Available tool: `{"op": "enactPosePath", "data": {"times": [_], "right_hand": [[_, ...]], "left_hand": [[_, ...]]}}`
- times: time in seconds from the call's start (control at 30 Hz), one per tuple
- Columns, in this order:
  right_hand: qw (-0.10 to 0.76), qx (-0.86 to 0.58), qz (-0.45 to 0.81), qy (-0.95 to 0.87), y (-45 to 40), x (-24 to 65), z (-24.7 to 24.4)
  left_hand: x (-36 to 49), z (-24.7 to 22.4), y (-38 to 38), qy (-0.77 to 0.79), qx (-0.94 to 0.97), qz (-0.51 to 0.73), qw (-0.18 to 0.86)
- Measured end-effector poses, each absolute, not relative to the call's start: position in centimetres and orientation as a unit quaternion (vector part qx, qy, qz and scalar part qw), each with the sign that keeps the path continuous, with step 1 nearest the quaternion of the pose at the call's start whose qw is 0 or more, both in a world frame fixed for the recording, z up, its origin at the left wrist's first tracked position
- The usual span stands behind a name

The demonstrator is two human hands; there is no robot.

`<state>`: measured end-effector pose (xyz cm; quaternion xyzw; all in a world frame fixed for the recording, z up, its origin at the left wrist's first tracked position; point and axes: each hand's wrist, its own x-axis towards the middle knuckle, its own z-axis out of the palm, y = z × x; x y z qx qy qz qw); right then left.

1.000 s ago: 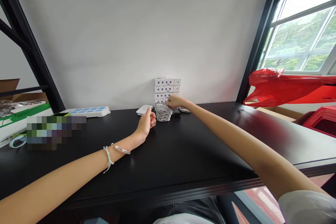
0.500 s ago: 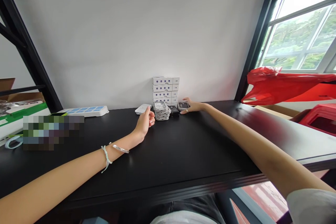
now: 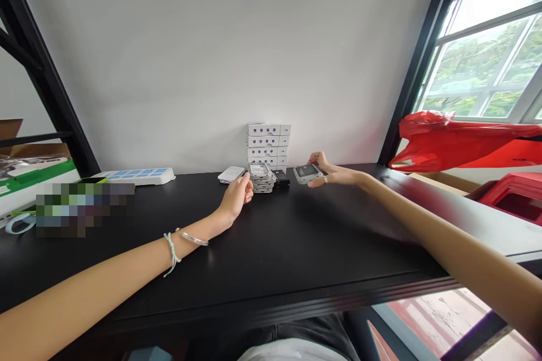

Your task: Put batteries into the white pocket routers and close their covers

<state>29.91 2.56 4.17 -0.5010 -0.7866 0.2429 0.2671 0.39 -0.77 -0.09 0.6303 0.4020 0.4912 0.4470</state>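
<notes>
My right hand (image 3: 324, 170) holds a flat rectangular piece (image 3: 307, 173) with a grey rim and a dark printed face, raised a little off the black desk (image 3: 271, 254). Thumb and fingers grip its right side. My left hand (image 3: 237, 196) is closed, with its fingertips at the left side of a short stack of flat, pale-rimmed pieces (image 3: 261, 179); whatever is inside the fingers is hidden. Just right of that stack lie black pieces (image 3: 280, 179). Several white boxes (image 3: 268, 141) are piled behind, against the wall. Thin white flat pieces (image 3: 231, 174) lie behind my left hand.
A white power strip (image 3: 158, 176) lies along the wall at left, beside a blurred patch and a green-and-white box (image 3: 38, 177). Black frame posts (image 3: 417, 73) rise at both sides. At right are a red plastic bag (image 3: 449, 138) and a red bin (image 3: 514, 194).
My right hand has lifted the dark-faced piece from beside the black pieces and brought it right and closer. My left hand has shifted slightly right, towards the short stack.
</notes>
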Motion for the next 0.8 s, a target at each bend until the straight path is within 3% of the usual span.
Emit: {"op": "enactPosePath", "data": {"times": [0.17,0.43,0.8], "right_hand": [[0.205,-0.396,0.299,-0.844,-1.5,26.7,2.7],[0.122,-0.427,0.16,-0.882,-3.2,23.3,1.5],[0.168,-0.465,0.066,-0.867,-1.2,20.2,1.3]], "left_hand": [[0.6,-0.5,-1.5,0.403,0.739,0.415,0.343],[0.4,-0.9,-1.9,0.375,0.836,0.291,0.275],[0.5,-0.7,-2.0,0.39,0.844,0.277,0.244]]}}
